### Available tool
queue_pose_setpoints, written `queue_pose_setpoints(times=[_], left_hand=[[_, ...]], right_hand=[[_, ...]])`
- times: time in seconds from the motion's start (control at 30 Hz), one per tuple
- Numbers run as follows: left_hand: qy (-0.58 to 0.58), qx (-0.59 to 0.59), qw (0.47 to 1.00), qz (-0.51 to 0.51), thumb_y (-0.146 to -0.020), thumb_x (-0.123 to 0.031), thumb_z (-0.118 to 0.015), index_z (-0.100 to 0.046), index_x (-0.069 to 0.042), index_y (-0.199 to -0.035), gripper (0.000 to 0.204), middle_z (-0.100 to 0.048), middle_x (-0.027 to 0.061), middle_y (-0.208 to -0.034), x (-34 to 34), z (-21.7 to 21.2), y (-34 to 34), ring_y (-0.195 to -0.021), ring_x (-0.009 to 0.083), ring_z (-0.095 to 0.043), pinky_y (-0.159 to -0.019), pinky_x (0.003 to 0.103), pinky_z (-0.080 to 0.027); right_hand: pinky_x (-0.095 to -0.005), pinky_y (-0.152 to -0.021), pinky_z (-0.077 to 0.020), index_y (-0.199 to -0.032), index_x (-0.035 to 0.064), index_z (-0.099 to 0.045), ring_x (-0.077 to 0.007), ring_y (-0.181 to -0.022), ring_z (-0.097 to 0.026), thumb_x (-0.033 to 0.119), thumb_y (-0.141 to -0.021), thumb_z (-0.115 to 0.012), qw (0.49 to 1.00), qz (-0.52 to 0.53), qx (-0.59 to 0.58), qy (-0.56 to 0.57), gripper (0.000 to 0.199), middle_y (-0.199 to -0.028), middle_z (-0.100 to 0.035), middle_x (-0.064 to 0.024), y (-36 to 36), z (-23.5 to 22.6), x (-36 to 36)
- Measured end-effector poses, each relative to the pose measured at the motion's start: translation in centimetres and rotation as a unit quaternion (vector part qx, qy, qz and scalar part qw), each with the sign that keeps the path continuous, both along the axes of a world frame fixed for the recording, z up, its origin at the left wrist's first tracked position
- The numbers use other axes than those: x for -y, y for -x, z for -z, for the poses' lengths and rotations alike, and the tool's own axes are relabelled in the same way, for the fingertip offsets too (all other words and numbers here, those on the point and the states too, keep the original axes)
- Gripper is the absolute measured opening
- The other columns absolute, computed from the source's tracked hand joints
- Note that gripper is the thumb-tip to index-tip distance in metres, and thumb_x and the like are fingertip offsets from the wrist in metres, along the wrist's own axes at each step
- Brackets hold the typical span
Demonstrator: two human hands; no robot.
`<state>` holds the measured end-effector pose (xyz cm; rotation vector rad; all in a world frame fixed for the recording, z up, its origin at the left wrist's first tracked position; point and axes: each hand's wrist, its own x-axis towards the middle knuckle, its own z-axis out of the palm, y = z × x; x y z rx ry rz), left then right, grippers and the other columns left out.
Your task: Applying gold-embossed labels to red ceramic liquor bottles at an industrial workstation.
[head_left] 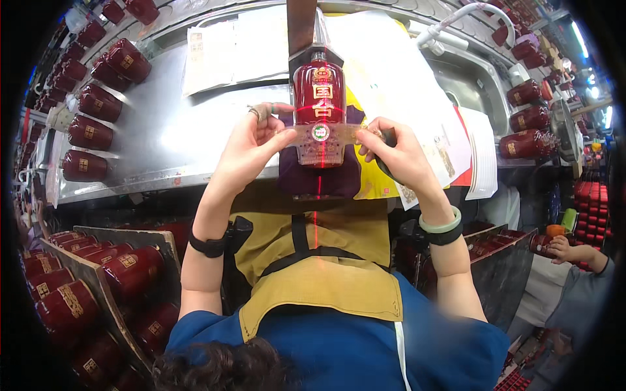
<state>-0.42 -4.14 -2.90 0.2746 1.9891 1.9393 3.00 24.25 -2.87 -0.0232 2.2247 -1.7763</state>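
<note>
here's the red bottle (pixel 319 81), just off centre toward twelve o'clock, neck at twelve, over purple cloth (pixel 293 174), a see-through strip (pixel 339 135) spanning its lower front! doing this well, i'd judge, wants even tension both ways, strip level and square to the red light line (pixel 319 185). left hand (pixel 251 140) at the bottle's eight o'clock: thumb on one end, forefinger stretched toward the glass, the grip underneath hidden. right hand (pixel 403 151) at four: thumb and forefinger pinching the other end, forearm slanting in from five.

Forearms (pixel 201 277) stretched forward, left fingers (pixel 280 139) pinching, right fingers (pixel 370 138) pinching
</note>
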Motion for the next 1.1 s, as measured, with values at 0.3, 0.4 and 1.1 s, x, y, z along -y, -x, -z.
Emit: queue_pose_setpoints(times=[0.3, 0.4, 1.1], left_hand=[[-0.086, 0.051, 0.994, -0.035, -0.099, -0.011, -0.070, -0.048, 0.000, -0.129, 0.039, -0.059, -0.0005, -0.094, -1.1, 2.8, 0.1, -0.086, 0.0061, -0.057, -0.073, 0.023, -0.046], [-0.111, 0.062, 0.991, -0.040, -0.099, -0.010, -0.070, -0.048, 0.000, -0.132, 0.041, -0.062, 0.0017, -0.097, -0.8, 3.3, 0.2, -0.089, 0.0086, -0.060, -0.076, 0.025, -0.048], [-0.160, 0.114, 0.979, -0.049, -0.095, -0.008, -0.076, -0.049, 0.002, -0.130, 0.045, -0.067, 0.0043, -0.099, -0.8, 3.8, 0.4, -0.092, 0.0110, -0.065, -0.078, 0.026, -0.051]], right_hand=[[-0.0261, -0.068, -0.0558, -0.112, -0.0038, -0.069, -0.0112, -0.076, -0.068, 0.014, -0.100, -0.068, 0.990, 0.068, 0.021, 0.125, 0.021, -0.091, -0.072, -0.0079, 0.6, 2.3, 1.1], [-0.0255, -0.070, -0.0543, -0.110, -0.0028, -0.069, -0.0103, -0.077, -0.066, 0.016, -0.100, -0.069, 0.981, 0.069, 0.056, 0.173, 0.022, -0.089, -0.071, -0.0065, 0.6, 2.1, 1.1], [-0.0247, -0.068, -0.0494, -0.101, 0.0008, -0.070, -0.0077, -0.073, -0.060, 0.019, -0.098, -0.072, 0.982, 0.087, 0.060, 0.155, 0.018, -0.082, -0.066, -0.0009, 0.7, 2.0, 2.4]])
